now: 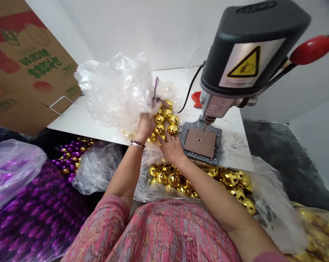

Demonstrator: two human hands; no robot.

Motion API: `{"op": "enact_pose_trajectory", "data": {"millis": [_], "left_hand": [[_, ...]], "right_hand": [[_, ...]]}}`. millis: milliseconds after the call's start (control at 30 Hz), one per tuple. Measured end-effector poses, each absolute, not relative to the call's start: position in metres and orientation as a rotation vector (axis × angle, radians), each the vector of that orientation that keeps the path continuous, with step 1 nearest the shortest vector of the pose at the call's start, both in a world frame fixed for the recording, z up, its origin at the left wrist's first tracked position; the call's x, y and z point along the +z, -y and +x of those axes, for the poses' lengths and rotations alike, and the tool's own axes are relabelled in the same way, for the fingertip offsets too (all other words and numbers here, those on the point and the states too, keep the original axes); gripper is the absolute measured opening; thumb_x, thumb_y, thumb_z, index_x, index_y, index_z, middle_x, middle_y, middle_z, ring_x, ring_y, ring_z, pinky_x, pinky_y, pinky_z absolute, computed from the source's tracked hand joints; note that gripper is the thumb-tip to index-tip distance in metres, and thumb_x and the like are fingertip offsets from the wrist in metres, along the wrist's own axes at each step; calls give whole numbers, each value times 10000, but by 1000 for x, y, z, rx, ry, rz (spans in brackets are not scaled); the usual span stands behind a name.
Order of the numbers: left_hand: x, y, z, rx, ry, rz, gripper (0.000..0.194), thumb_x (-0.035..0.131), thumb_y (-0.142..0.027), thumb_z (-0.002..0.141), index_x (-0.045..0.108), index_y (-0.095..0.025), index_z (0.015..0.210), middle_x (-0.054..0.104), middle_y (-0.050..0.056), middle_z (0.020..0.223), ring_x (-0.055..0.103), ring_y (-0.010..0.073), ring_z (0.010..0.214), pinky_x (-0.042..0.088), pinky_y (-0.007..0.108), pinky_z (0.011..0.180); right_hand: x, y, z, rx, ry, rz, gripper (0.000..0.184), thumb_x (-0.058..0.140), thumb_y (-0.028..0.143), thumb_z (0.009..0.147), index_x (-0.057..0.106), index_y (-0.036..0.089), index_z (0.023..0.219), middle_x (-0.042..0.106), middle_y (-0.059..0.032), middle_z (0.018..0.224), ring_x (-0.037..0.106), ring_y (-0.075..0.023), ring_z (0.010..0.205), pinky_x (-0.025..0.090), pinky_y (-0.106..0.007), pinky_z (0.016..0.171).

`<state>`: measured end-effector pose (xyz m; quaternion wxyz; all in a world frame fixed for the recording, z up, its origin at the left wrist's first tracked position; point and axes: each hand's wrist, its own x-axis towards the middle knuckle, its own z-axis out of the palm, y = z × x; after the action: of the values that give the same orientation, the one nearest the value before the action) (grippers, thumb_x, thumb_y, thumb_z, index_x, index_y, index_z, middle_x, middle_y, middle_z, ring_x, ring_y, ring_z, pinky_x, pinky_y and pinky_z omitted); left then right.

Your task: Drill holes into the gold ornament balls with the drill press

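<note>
Left hand (145, 127): at the near edge of the clear plastic bag (118, 91); its fingers are hidden, so wide or closed cannot be told. Right hand (172, 148): fingers loosely bent at the near end of the gold balls (159, 129); whether it grips one cannot be told.

Gold balls: on the white table (232, 123), between the bag and the drill press (235, 62).

Handling, in my judgement: steady the filmy plastic with the left hand, guide the balls with light right fingertips, spare their mirrored facets, and keep plastic and cord (191, 85) away from the drill bit.

Count: hands, two; drill press, one; red-knobbed lever (313, 49), one; carton (30, 69) at far left, one; red scrap (197, 99), one; bracelets (137, 144), two; gold balls on the table, roughly eight discernible, others hidden; near-side gold stock (174, 179) and purple balls (30, 214) at left, too many to count.
</note>
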<state>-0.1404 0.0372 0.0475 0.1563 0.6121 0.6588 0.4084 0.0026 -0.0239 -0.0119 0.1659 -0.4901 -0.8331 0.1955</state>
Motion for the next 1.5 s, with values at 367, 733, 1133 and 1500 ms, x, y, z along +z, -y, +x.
{"op": "enact_pose_trajectory", "data": {"millis": [367, 733, 1133, 1500], "left_hand": [[7, 75, -99, 1100, -1354, 1079, 569, 565, -568, 916, 616, -192, 1340, 732, 100, 1080, 668, 166, 807, 586, 330, 782], [-22, 110, -48, 1083, -1201, 1186, 691, 645, -544, 908, 498, -203, 1491, 606, 156, 1433, 623, 284, 1264, 529, 447, 1073], [-34, 121, -33, 1172, -1233, 2245, 556, 595, -112, 892, 491, -227, 1426, 617, 146, 1350, 607, 236, 1286, 531, 410, 1097], [17, 45, -31, 961, -1374, 1401, 365, 707, -368, 824, 637, -137, 1098, 688, 34, 904, 604, 125, 723, 510, 238, 664]], "right_hand": [[-7, 53, 70, 795, 1925, -1224, 686, 663, 459, 874, 453, 171, 1460, 634, -143, 1333, 656, -199, 1158, 546, -351, 1042], [-28, 101, 104, 665, 1783, -1317, 580, 567, 436, 912, 517, 146, 1412, 574, -181, 1409, 568, -229, 1330, 482, -431, 1175], [-2, 106, 127, 840, 1780, -1543, 544, 633, 375, 809, 652, 156, 1307, 654, -158, 1273, 621, -263, 1217, 518, -447, 1107], [10, 105, 162, 941, 1578, -1537, 603, 562, 573, 879, 635, 186, 1335, 676, -129, 1195, 629, -154, 850, 565, -341, 836]]}}
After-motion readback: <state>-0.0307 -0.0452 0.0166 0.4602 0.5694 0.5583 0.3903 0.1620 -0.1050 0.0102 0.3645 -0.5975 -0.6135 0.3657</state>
